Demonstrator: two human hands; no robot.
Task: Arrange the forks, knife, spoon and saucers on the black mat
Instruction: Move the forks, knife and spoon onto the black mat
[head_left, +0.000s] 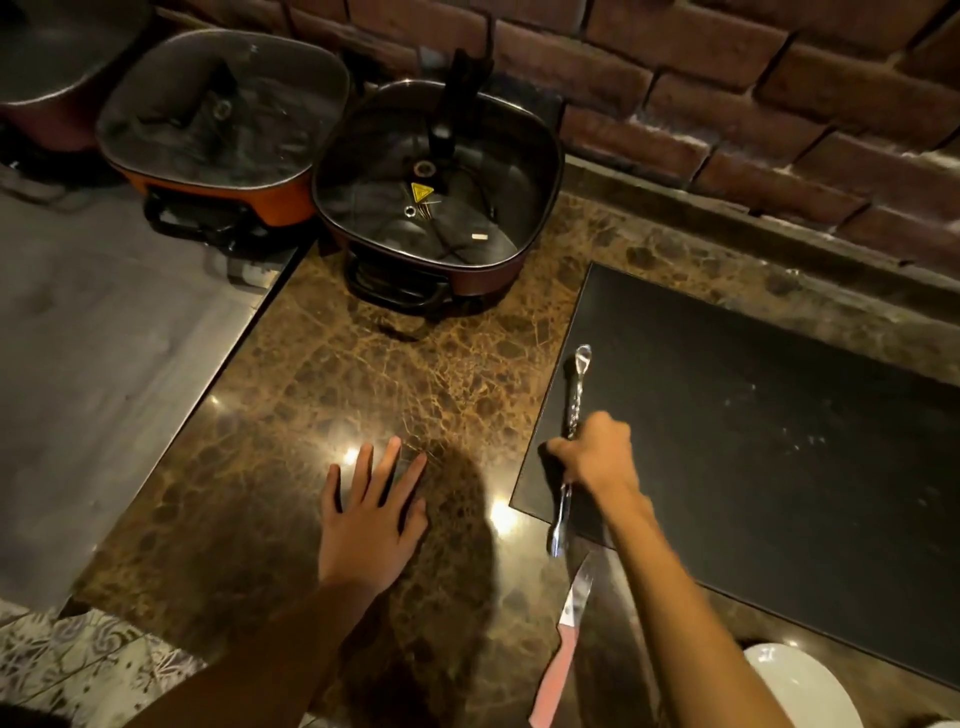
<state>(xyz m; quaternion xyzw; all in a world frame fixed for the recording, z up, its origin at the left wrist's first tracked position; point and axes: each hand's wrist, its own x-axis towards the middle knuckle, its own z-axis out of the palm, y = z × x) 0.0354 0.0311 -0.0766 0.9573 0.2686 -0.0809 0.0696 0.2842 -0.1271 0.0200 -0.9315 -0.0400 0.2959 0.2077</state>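
The black mat (769, 415) lies on the brown marble counter at the right. My right hand (597, 457) is shut on a silver fork (577, 384) with a twisted handle. It lies along the mat's left edge, its rounded end pointing away from me and its lower end past the mat's near corner. A knife (558, 660) with a pink handle rests on the counter just below that, under my right forearm. A white saucer (800, 686) shows at the bottom right, partly cut off. My left hand (371, 514) lies flat on the counter with fingers spread, holding nothing.
Two electric pots with glass lids, one dark red (441, 192) and one orange (218, 124), stand at the back of the counter. A brick wall (727, 88) runs behind. A grey steel surface (93, 338) adjoins the counter on the left.
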